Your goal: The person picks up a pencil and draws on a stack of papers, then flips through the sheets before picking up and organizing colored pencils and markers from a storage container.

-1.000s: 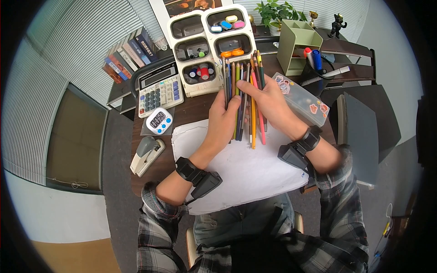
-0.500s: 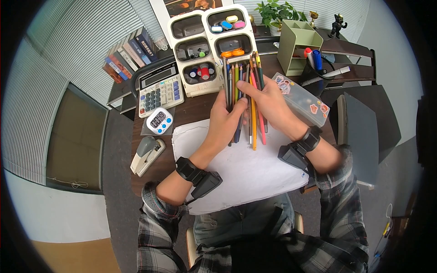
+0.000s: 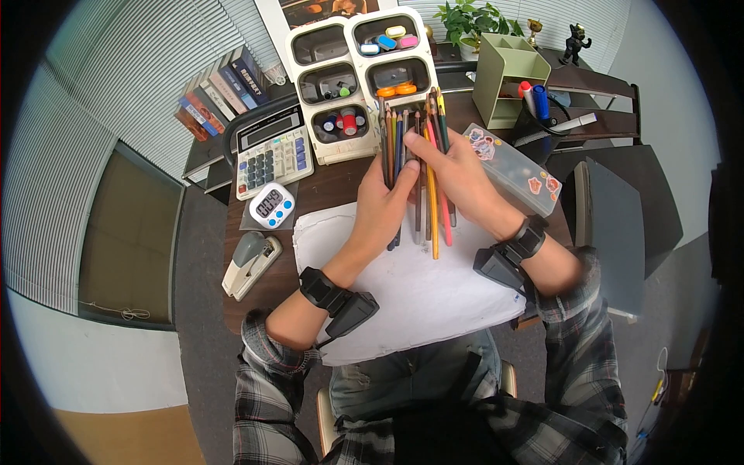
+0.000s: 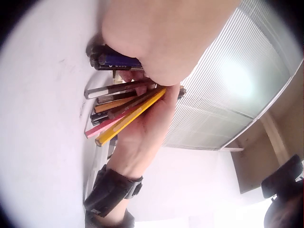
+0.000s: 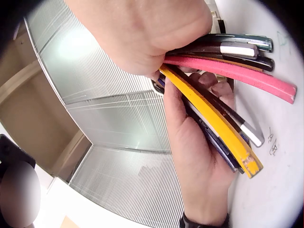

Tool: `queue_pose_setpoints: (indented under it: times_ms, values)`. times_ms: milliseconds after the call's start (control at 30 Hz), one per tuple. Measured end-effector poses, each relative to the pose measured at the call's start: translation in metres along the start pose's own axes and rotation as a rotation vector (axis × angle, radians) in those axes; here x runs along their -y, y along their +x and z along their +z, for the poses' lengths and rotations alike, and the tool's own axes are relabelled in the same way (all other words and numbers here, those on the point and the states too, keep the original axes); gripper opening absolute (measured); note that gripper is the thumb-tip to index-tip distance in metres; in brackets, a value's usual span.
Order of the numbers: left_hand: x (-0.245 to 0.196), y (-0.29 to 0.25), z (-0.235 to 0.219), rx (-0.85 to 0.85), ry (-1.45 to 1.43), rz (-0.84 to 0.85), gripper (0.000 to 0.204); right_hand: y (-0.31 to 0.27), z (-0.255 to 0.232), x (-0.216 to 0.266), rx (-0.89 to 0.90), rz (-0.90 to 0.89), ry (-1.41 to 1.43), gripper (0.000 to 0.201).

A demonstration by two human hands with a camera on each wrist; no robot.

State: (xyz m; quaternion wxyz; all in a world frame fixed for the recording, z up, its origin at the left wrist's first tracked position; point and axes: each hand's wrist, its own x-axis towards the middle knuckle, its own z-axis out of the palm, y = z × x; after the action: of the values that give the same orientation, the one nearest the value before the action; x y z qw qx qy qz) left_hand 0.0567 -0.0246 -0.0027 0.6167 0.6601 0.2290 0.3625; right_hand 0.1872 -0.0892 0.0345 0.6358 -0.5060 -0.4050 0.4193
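Note:
Upright pencils of several colours fill both hands in the head view, their tips pointing toward the organizer. My left hand [image 3: 380, 205] grips the left part of the bunch, including a dark blue pencil [image 4: 116, 60], with its thumb across the front. The right hand [image 3: 469, 178] holds the rest, among them a yellow pencil [image 3: 433, 209] and a pink pencil [image 5: 237, 76]. Its thumb lies over the pencils near the middle, close to the left thumb. Lower pencil ends fan out below the hands, over a white paper sheet [image 3: 418, 310].
Behind the hands stands a white organizer [image 3: 339, 151] with erasers and small items in its compartments. On the left are a calculator [image 3: 271, 159], a timer [image 3: 271, 206] and a stapler [image 3: 252, 263]. A clear stickered case [image 3: 515, 174] and a green holder [image 3: 496, 85] are on the right.
My left thumb has shifted right and slightly up across the bunch. The green pencil seen in front is now mostly covered, and a dark blue one has moved left under the thumb.

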Motion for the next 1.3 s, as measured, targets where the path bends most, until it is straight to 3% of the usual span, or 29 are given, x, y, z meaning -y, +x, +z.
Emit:
queue_pose_setpoints:
  times_ms: [100,167,400,500,567,600,767,900,1067,1200,1300]
  values:
    - [-0.007,-0.001,0.004,-0.022,-0.127,0.0,0.024,0.003,0.0,-0.004,-0.029,-0.111,-0.07,0.028]
    - [-0.017,-0.006,0.003,0.027,-0.135,-0.082,0.023,0.003,-0.002,-0.005,-0.045,-0.096,-0.086,0.027]
    - [-0.011,-0.005,-0.001,0.089,-0.096,-0.103,0.024,0.004,-0.001,-0.005,-0.046,-0.089,-0.073,0.027]
    - [-0.012,-0.004,-0.001,0.096,-0.105,-0.151,0.023,0.003,-0.002,-0.005,-0.023,0.031,-0.018,0.027]
    - [-0.01,-0.003,0.0,0.083,-0.074,-0.063,0.021,0.009,-0.003,-0.011,-0.09,-0.193,-0.17,0.027]
    - [-0.01,-0.003,0.0,0.083,-0.074,-0.063,0.021,0.008,-0.004,-0.012,-0.09,-0.193,-0.17,0.027]
    - [-0.009,-0.002,-0.004,0.127,-0.063,-0.091,0.016,-0.002,0.0,0.008,-0.037,0.042,-0.098,0.027]
    - [-0.01,-0.003,-0.003,0.126,-0.125,-0.156,0.014,0.005,0.0,-0.004,-0.12,-0.08,-0.191,0.032]
    - [-0.011,-0.004,-0.002,0.102,-0.24,-0.135,0.015,0.004,0.001,-0.004,-0.088,-0.02,-0.069,0.035]
    - [-0.012,-0.003,-0.003,0.126,-0.18,-0.134,0.019,0.004,0.0,-0.002,-0.114,-0.027,-0.101,0.034]
    - [-0.008,-0.003,0.001,0.131,-0.183,-0.085,0.026,0.004,0.001,-0.001,-0.138,0.044,0.027,0.032]
